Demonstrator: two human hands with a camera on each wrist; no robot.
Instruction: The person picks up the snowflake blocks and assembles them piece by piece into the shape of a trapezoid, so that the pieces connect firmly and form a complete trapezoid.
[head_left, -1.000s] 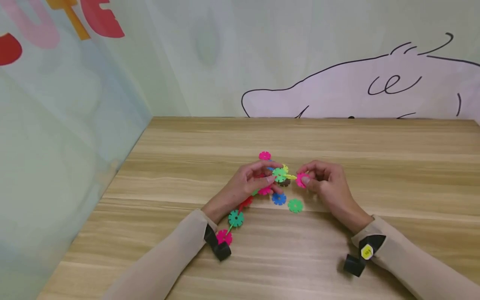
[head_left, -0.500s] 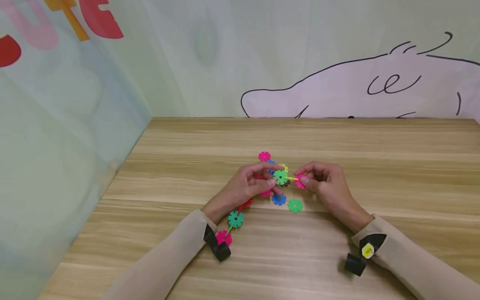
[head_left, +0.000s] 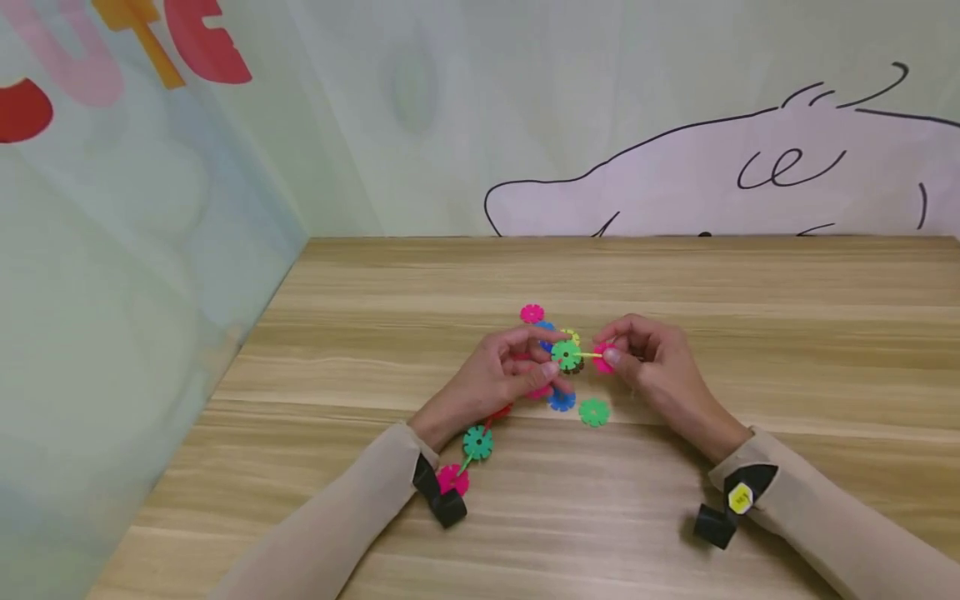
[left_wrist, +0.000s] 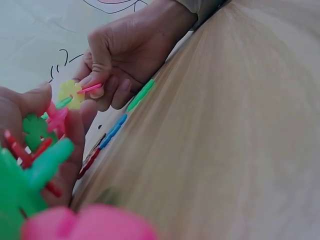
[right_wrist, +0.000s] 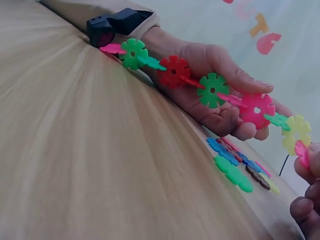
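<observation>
A chain of notched snowflake discs in several colours hangs from my left hand (head_left: 510, 371), which pinches a green disc (head_left: 566, 355) between thumb and fingers. The chain runs back under the wrist, past a teal disc (head_left: 477, 442) to a pink disc (head_left: 453, 480). Beyond the green disc comes a yellow disc (right_wrist: 297, 134), edge-on in the head view. My right hand (head_left: 667, 375) pinches a pink end disc (head_left: 602, 360) between thumb and index finger. In the right wrist view this pink disc overlaps the yellow disc's notched edge.
Loose discs lie on the wooden table (head_left: 360, 333) beneath the hands: a green disc (head_left: 594, 412), a blue disc (head_left: 561, 401), a pink disc (head_left: 532, 313) farther back, and several partly hidden by the left hand. A printed wall (head_left: 420, 125) stands behind the table.
Both hands stay in nearly the same place. The pinched green disc has shifted slightly right and faces the head camera more squarely. The pink disc remains against the yellow one.
</observation>
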